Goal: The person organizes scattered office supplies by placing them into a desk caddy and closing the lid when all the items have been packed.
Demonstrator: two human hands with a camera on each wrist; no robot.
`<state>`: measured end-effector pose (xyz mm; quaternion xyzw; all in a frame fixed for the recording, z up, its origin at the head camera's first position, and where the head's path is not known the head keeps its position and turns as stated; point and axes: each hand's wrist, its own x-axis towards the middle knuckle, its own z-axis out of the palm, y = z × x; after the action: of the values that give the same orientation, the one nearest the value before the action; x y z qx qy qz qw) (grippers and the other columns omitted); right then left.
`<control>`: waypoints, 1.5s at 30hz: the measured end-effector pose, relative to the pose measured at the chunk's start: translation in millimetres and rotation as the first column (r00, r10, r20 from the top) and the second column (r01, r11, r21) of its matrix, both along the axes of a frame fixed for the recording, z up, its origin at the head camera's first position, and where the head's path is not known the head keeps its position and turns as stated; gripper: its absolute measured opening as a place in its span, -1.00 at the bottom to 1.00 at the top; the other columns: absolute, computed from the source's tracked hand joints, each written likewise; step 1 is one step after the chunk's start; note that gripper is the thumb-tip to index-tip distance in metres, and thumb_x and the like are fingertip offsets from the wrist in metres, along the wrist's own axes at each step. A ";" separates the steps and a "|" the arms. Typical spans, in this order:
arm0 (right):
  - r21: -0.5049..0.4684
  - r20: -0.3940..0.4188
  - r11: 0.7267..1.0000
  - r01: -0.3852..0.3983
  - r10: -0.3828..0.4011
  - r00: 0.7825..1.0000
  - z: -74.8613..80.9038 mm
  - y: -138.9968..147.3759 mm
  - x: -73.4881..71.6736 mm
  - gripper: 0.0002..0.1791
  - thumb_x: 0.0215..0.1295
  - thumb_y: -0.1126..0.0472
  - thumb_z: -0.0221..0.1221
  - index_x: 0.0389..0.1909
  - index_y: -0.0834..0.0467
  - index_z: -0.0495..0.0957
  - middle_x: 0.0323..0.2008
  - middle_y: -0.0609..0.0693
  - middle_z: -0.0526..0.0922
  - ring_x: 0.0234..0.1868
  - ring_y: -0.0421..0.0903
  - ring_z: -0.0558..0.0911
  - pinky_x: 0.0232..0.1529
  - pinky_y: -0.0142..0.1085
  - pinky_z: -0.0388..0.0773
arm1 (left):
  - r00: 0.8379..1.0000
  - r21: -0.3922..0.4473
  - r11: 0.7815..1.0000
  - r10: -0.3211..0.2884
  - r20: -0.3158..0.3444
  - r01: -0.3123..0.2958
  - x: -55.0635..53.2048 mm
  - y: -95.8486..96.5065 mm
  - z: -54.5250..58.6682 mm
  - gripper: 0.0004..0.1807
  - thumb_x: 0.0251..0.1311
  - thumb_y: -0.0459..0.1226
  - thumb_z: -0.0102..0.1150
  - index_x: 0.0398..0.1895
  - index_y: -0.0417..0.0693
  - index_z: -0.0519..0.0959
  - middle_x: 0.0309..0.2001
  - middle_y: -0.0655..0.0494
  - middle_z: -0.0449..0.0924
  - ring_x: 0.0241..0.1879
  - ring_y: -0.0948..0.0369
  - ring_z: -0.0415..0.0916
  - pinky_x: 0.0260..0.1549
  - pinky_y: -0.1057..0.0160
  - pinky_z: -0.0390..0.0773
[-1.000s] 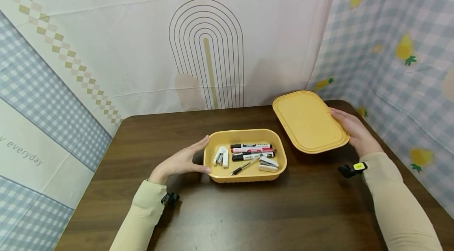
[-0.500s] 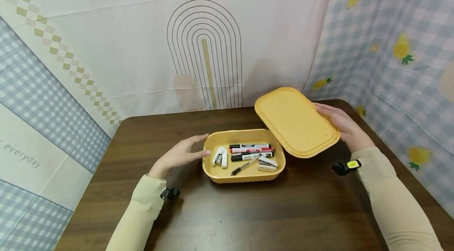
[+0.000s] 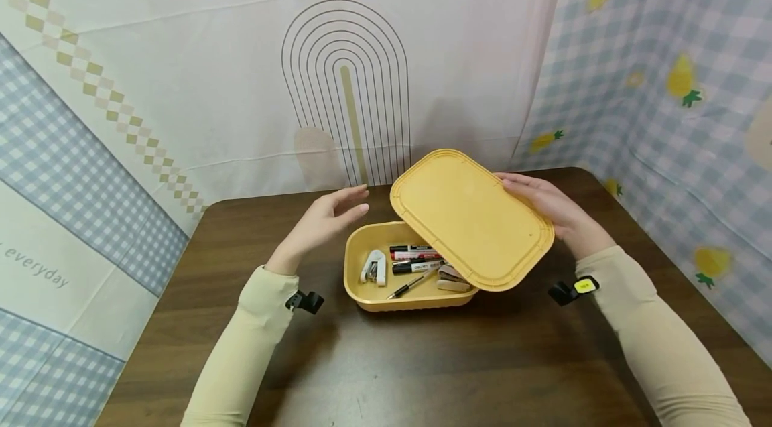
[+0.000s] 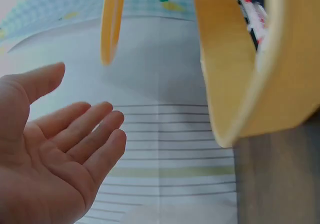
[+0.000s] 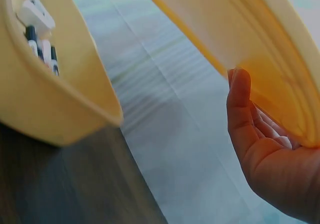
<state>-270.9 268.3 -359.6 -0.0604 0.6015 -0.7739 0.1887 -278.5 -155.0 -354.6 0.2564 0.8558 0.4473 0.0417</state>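
My right hand [image 3: 555,212] grips the right edge of a yellow lid [image 3: 473,219], held tilted above the right part of a yellow box [image 3: 362,299]. In the right wrist view the thumb [image 5: 239,91] lies on one face of the lid. Beyond the box's left rim, my left hand [image 3: 322,222] is raised with relaxed fingers and holds nothing; its palm [image 4: 55,169] shows in the left wrist view. Inside the box lie black and red markers [image 3: 413,256], a pen [image 3: 410,285], a white stapler-like item [image 3: 374,268] and a stapler [image 3: 452,278]. The lid hides the box's right end.
The box stands on a dark wooden table [image 3: 386,360]. Behind it hangs a pale cloth [image 3: 241,78] with an arch pattern, and a checked cloth with pineapples [image 3: 657,145] covers the right side.
The right hand has carried the lid leftward, from beside the box to over its right part. My left hand has let go of the box's left rim and risen.
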 end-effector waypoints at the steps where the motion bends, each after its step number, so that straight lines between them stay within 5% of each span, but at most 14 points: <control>1: -0.003 0.002 1.000 -0.011 0.011 1.000 1.2 -3.3 1.1 -0.71 0.58 0.15 0.02 0.19 -0.04 0.58 -0.07 0.01 0.72 -0.19 -0.08 0.75 -0.20 -0.26 0.69 | 1.000 0.006 1.000 -0.003 0.004 0.003 -1.2 1.8 2.7 -0.38 0.42 -0.01 0.18 0.45 -0.05 0.38 0.33 0.05 0.50 0.27 0.10 0.47 0.25 0.05 0.42; 7: -0.029 0.000 0.995 -0.098 0.098 0.995 7.3 -22.1 8.3 -0.68 0.60 0.18 -0.02 0.25 0.03 0.55 -0.07 0.06 0.72 -0.21 -0.03 0.77 -0.22 -0.21 0.69 | 0.995 0.065 0.997 -0.050 0.091 0.044 -6.8 7.4 15.8 -0.29 0.32 -0.05 0.31 0.47 -0.08 0.35 0.34 0.05 0.47 0.28 0.12 0.45 0.25 0.07 0.43; 19: 0.013 -0.003 0.988 -0.154 0.154 0.988 14.2 -49.1 25.3 -0.66 0.59 0.16 0.01 0.28 0.05 0.52 -0.02 0.09 0.71 -0.18 -0.01 0.76 -0.20 -0.17 0.69 | 0.970 0.024 0.996 -0.088 0.227 0.085 -4.9 10.6 29.7 -0.32 0.26 0.00 0.35 0.39 -0.06 0.45 0.16 0.03 0.62 0.11 0.16 0.58 0.15 0.11 0.51; 27: 0.058 -0.027 0.983 -0.175 0.177 0.984 14.7 -59.0 28.6 -0.63 0.59 0.17 0.03 0.31 0.10 0.49 0.02 0.10 0.69 -0.15 0.00 0.76 -0.20 -0.14 0.69 | 0.888 0.216 0.973 -0.167 0.428 0.079 2.8 21.6 29.5 -0.51 0.30 -0.25 0.33 0.25 -0.22 0.48 -0.15 -0.17 0.73 -0.29 0.00 0.74 -0.23 0.07 0.70; 34: 0.040 -0.016 0.983 -0.181 0.182 0.983 17.1 -62.9 31.7 -0.66 0.60 0.15 0.01 0.27 0.06 0.53 0.04 0.09 0.69 -0.12 0.00 0.75 -0.17 -0.13 0.69 | 0.838 0.378 0.926 -0.210 0.503 0.005 5.0 21.9 27.8 -0.58 0.32 -0.44 0.23 0.21 -0.36 0.43 -0.27 -0.16 0.74 -0.40 0.05 0.74 -0.35 0.11 0.71; 45: 0.005 -0.041 0.982 -0.187 0.187 0.981 20.7 -58.6 31.0 -0.67 0.61 0.11 -0.02 0.23 0.02 0.56 0.03 0.06 0.69 -0.10 -0.03 0.74 -0.14 -0.16 0.69 | 0.856 0.455 0.890 -0.204 0.474 -0.040 7.8 18.3 28.7 -0.56 0.30 -0.47 0.23 0.23 -0.35 0.43 -0.30 -0.13 0.75 -0.41 0.04 0.74 -0.37 0.10 0.71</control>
<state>-239.8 209.6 -338.9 -0.1326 0.5972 -0.7511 0.2481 -270.7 -136.7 -325.8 0.1689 0.6749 0.6819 0.2258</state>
